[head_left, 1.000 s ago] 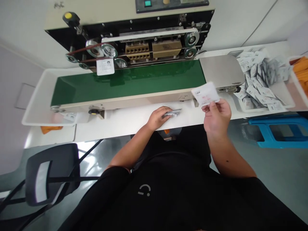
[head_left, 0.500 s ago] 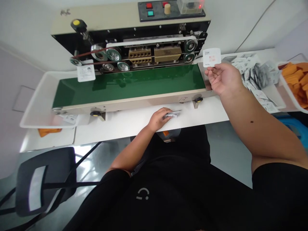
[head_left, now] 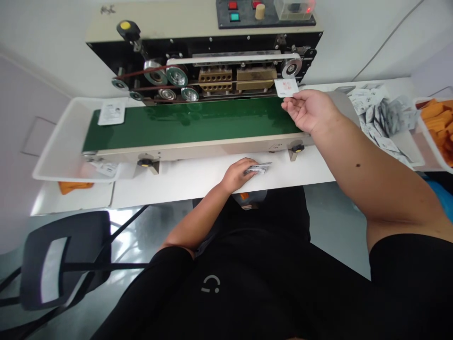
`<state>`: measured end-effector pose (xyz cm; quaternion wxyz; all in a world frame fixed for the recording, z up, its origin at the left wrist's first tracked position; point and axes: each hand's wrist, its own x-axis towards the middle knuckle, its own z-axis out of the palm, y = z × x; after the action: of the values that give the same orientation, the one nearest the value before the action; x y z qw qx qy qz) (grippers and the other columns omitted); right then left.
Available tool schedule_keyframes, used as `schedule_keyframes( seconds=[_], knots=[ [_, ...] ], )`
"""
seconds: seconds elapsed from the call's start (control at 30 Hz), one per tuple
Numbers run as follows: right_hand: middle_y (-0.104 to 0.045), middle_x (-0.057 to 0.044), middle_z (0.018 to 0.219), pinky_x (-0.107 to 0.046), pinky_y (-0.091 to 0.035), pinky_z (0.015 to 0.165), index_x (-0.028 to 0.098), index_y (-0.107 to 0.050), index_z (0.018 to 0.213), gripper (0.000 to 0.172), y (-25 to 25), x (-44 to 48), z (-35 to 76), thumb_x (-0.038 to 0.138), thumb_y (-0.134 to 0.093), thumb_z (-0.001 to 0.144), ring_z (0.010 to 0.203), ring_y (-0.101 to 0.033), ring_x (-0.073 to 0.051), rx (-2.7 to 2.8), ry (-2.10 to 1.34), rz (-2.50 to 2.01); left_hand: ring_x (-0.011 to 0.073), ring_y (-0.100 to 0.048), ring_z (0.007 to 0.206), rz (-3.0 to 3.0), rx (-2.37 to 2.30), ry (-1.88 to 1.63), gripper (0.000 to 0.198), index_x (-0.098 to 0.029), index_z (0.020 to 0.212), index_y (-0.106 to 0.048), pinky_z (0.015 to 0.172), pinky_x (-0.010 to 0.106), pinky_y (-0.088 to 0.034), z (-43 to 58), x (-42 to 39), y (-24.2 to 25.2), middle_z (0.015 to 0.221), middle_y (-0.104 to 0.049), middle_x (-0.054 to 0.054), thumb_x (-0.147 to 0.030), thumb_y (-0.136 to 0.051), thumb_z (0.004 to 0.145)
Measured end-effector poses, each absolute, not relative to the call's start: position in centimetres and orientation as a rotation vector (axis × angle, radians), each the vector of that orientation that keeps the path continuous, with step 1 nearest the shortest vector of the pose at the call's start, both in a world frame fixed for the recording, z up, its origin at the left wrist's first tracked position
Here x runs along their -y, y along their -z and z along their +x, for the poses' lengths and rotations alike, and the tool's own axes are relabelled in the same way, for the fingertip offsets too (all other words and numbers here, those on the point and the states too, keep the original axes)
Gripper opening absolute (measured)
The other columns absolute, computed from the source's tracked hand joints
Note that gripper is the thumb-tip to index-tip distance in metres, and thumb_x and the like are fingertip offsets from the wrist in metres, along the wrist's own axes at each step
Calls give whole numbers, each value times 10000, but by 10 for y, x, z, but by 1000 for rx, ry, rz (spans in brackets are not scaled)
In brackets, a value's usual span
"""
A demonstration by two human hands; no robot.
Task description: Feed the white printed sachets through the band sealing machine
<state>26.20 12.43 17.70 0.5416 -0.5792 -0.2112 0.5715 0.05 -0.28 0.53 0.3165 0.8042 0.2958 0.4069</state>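
1. Green conveyor belt (head_left: 187, 125) runs across our 12 o'clock, beneath a band sealer (head_left: 215, 79) with its rollers and brass-coloured blocks exposed.
2. Our right hand (head_left: 311, 111) is at 1 o'clock, with the fingers loosely spread. Thumb and fingertips pinch a white printed sachet (head_left: 286, 88) by its edge, holding it over the belt's right end, just beside the sealer's right pulley.
3. Our left hand (head_left: 238, 174) is at 12 o'clock, close to our body. Its fingers are curled and pressed together around a small stack of sachets (head_left: 260, 167), which rests on the white table (head_left: 300, 170).
4. One sachet (head_left: 111, 114) lies flat on the belt's left end, at 11 o'clock. Another (head_left: 106, 168) sits in a white catch tray (head_left: 53, 151) at 10 o'clock.
5. A loose pile of sachets (head_left: 375, 113) lies at 2 o'clock, right of a steel plate (head_left: 339, 97). Orange pieces (head_left: 437, 113) fill a white tray beyond it.
6. We see a black chair (head_left: 63, 259) at 9 o'clock.
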Motion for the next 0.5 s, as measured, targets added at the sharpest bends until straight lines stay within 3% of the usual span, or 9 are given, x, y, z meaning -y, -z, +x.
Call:
schedule_keyframes(
  seconds=[0.17,0.3,0.4,0.5],
  knots=[
    [-653,-27,803,-215,-608,575,171,-618,1014,181,-179,-82,250,305,-734,979,703,-704,-129,795,-1280,-1259,229,-743,1071,2096,-798,-1062,323,-198,1237,-743,931,366,-611,0,3,-6,1168,-768,145,-397,-728,984],
    [-560,15,703,-212,-454,455,206,-674,1040,187,-148,-4,240,386,-685,991,502,-553,-90,1026,-900,-1249,231,-748,1072,2094,-794,-1065,317,-202,1239,-746,929,371,-618,1,4,-7,1157,-773,142,-390,-728,985],
    [-590,-22,765,-243,-488,552,200,-703,924,219,-100,43,238,403,-664,996,603,-567,-105,1223,-504,-1362,228,-750,1087,2070,-764,-1068,310,-199,1241,-749,947,379,-622,1,4,-8,1169,-776,144,-380,-721,991],
    [-682,-74,1005,-278,-523,618,201,-750,1012,222,-51,65,246,395,-643,997,696,-595,-123,1341,-384,-1453,228,-750,1111,2036,-736,-1054,286,-199,1222,-760,966,387,-624,0,5,-9,1175,-783,143,-371,-712,998]
  ],
)
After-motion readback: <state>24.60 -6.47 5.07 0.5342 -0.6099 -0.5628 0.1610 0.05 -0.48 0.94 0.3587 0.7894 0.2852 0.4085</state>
